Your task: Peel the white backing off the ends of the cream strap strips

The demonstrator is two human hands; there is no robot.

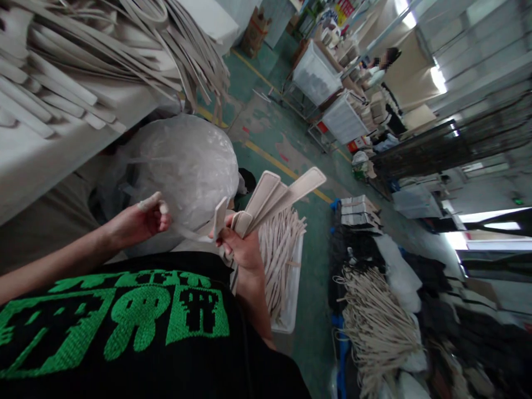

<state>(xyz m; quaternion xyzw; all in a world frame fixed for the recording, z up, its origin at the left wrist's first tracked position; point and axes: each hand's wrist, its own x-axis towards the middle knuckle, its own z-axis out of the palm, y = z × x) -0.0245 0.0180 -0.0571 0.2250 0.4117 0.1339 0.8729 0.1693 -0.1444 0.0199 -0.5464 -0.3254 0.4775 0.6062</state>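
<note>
My right hand (241, 246) is closed round a fan of several flat beige straps (282, 191) that point up and to the right. My left hand (141, 219) hangs to the left of them, fingers curled, with white tape on the fingertips; I cannot make out anything in it. Between the two hands runs one thin strap (195, 233). Behind the hands sits a big clear plastic bag (187, 166). Below the right hand stands a white bin (291, 277) full of the same straps.
A white table (62, 144) at top left carries a heap of long beige straps (124, 44). Piles of straps and dark material (382, 321) lie on the green floor at right. White crates (316, 72) and another person (384, 72) are at the back.
</note>
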